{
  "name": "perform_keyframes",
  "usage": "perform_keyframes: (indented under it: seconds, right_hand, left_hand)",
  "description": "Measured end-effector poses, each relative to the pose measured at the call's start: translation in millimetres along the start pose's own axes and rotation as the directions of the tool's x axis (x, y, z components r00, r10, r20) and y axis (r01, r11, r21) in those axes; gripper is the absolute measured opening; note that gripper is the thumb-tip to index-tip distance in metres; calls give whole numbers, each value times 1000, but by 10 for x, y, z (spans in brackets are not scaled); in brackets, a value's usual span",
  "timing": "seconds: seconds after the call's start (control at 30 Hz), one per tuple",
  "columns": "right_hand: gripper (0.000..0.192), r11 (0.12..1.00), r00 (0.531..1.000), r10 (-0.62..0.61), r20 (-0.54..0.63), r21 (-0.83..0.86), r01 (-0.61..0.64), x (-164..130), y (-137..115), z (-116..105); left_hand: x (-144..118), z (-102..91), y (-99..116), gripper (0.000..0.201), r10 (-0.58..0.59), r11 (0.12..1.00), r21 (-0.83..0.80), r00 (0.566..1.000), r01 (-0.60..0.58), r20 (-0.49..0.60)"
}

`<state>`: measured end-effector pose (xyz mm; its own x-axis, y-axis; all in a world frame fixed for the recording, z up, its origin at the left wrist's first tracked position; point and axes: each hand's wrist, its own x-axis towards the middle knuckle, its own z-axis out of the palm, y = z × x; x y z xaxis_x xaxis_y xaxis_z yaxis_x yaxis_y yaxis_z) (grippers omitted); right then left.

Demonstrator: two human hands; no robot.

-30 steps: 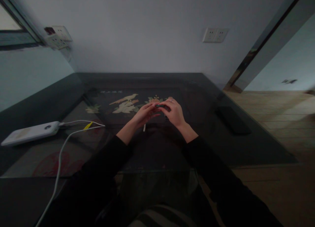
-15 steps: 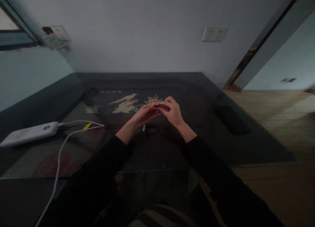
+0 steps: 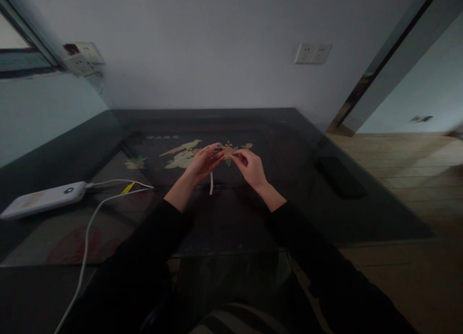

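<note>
Over the middle of the dark table, my left hand is closed, with a small dark object at its fingertips. The object is too small to name. To its right, my right hand is in a pinch, thumb against forefinger. Whatever it may hold is too small to make out. A gap separates the two hands. Just below my left fingers a thin white strip shows; whether it hangs from the hand or lies on the table I cannot tell.
The glossy dark table carries a printed bird-and-flower picture. At left lies a white power bank with a white cable bearing a yellow tag. A flat black object lies at right. Behind is a wall with sockets.
My hands have moved apart from touching each other. The left shifted left with the dark object, and the right drew slightly back. More of the white strip shows.
</note>
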<state>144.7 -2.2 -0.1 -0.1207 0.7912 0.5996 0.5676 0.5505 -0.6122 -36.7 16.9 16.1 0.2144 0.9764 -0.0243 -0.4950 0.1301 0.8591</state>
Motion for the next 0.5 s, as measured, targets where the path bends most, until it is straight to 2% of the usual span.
perform_keyframes:
  seconds: [0.07,0.13,0.2,0.27,0.43,0.5]
  right_hand:
    - [18,997,997,45,61,-58,-41,-27,-32,60]
    - [15,988,980,81,184,-141,-55,-58,-93,141]
    - [12,977,932,111,345,-207,-40,-84,-177,240]
    - [16,959,881,161,445,-281,-33,-95,-275,352]
    - [41,894,861,264,435,-445,-50,-58,-493,600]
    - [38,881,847,275,456,-473,-32,-43,-535,655]
  left_hand:
    - [36,-43,14,14,22,1000,-13,999,-22,-38]
    - [62,-75,21,13,39,999,-30,997,-41,-64]
    - [74,-96,30,12,57,997,-43,995,-61,-81]
    - [74,-112,48,14,72,996,-39,994,-76,-88]
    - [50,-144,115,17,100,994,-35,988,-105,-121]
    - [46,-154,134,19,124,991,-34,985,-129,-118]
